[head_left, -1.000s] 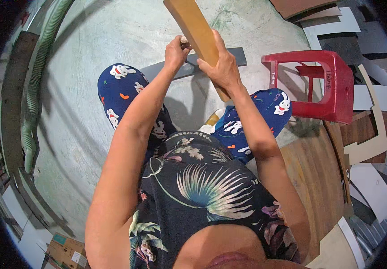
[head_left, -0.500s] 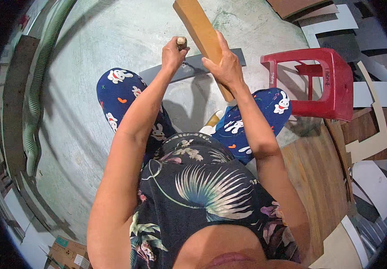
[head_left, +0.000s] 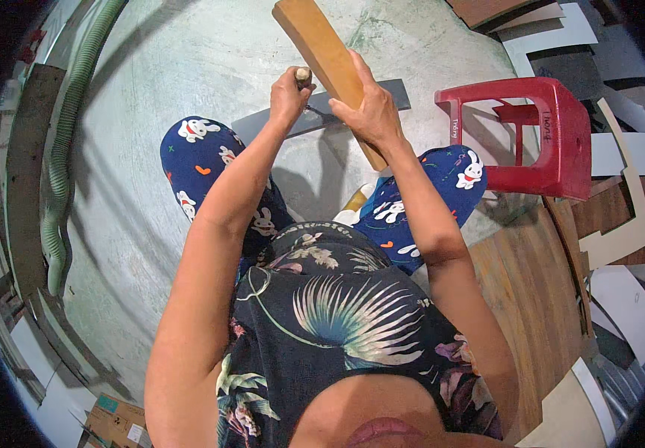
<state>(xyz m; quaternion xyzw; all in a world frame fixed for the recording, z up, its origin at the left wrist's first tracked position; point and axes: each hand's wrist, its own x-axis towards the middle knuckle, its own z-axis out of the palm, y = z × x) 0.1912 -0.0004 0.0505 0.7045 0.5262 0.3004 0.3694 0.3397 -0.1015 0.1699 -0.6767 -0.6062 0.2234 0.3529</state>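
My left hand (head_left: 288, 99) is closed around a tool with a dark grip, its pale round handle end (head_left: 303, 75) pointing up. Fingers hide the rest of the tool, so its kind is not clear. In my right hand (head_left: 374, 113) is a long, thick yellow-brown wooden bar (head_left: 322, 52), held at a slant with its far end toward the upper left. The thumb lies along one side of the bar and the fingers along the other. Under both hands, a dark grey flat strip (head_left: 285, 122) lies on the floor between my knees.
A red plastic stool (head_left: 565, 142) stands right of my right knee. Sheet offcuts (head_left: 625, 299) and boards pile up along the right side. A ribbed hose (head_left: 61, 149) and a long plank (head_left: 27, 172) lie at the left, with a cardboard box (head_left: 117, 422) at lower left.
The wooden bar's far end has swung slightly left, and my right hand has shifted a little left with it. My left hand has dropped slightly, still gripping the tool.
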